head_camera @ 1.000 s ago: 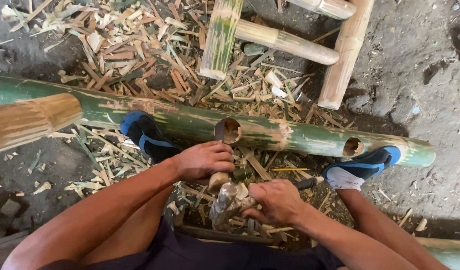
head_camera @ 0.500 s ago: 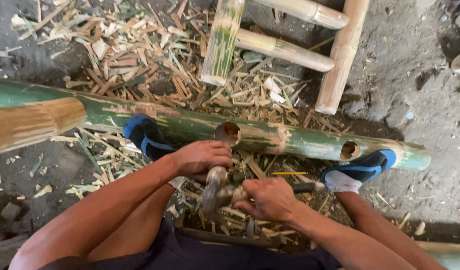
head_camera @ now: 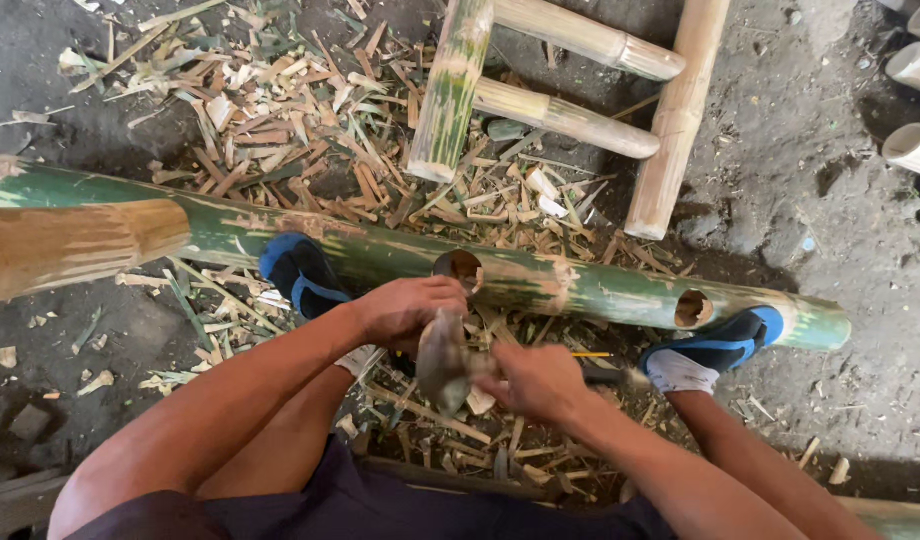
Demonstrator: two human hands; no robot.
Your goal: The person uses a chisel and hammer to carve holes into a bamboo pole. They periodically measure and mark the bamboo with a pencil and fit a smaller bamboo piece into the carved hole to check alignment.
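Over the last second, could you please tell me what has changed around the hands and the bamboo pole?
The grey tool head between the hands has swung from low by the right hand up toward the left hand, nearer the hole. Both hands keep their grip. The green bamboo pole and both blue shoes stayed put.

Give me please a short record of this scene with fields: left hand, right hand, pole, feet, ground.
left hand: left hand rests by a round hole in the green bamboo pole
right hand: right hand in a grip on a blurred tool, kind unclear
pole: lies across the view, second hole near its right end
feet: blue shoes against the pole
ground: bamboo chips, bamboo frame
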